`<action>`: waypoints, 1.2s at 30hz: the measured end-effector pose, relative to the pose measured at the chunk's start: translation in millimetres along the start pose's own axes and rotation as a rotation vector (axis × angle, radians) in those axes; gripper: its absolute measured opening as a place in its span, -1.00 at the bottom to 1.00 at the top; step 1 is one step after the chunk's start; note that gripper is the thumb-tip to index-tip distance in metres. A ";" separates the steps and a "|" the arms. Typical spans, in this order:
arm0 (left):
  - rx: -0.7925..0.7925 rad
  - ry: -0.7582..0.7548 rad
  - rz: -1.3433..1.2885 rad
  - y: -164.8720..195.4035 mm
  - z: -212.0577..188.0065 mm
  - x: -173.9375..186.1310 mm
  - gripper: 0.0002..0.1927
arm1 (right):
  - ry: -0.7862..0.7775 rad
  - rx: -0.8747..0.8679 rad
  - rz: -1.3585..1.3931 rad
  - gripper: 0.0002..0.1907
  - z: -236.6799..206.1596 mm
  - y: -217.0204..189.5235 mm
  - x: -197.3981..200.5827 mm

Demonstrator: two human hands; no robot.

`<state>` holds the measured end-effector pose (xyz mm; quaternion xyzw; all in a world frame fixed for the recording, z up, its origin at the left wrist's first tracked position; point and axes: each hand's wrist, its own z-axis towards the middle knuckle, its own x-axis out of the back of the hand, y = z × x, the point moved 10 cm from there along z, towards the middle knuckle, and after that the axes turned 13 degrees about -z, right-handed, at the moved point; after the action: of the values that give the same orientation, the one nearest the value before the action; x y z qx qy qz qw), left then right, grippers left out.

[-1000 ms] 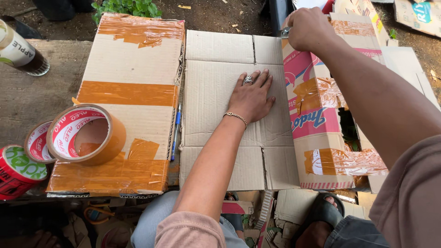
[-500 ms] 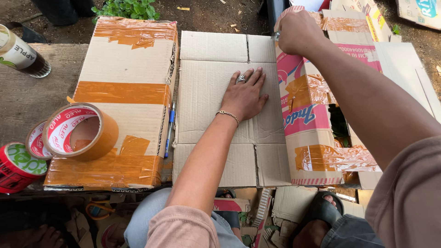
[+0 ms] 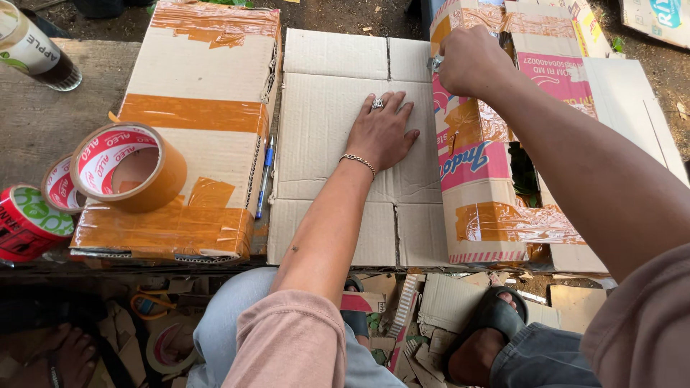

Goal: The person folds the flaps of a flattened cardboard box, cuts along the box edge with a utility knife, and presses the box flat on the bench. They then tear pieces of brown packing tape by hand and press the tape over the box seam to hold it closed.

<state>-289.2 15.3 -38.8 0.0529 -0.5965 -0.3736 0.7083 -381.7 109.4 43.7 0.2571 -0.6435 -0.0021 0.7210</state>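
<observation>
The left hand (image 3: 383, 134) is lying flat, fingers spread, palm pressing on the flattened plain cardboard sheet (image 3: 338, 144), roughly at that sheet's middle. The right hand (image 3: 471, 61) is clenched in a fist around a small metal tool (image 3: 434, 63), whose kind cannot be told, at the far end of the printed carton panel (image 3: 478, 165). That panel is standing along the plain sheet's right edge, its long axis running away from the person. The right hand is the nearer to it; the left is lying just left of it. A blue pen (image 3: 264, 176) is lying at the sheet's left edge. Further left, a brown tape roll (image 3: 129, 167) is resting on a taped box (image 3: 194, 129).
</observation>
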 end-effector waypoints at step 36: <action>0.030 -0.111 0.155 2.8 -28.9 -17.4 -0.59 | -0.126 0.041 -0.096 -0.80 -60.4 -39.7 15.8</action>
<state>-262.4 16.9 -59.6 -0.0038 -0.6428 -0.3109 0.7001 -309.9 91.8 41.1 0.3016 -0.6744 -0.0395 0.6729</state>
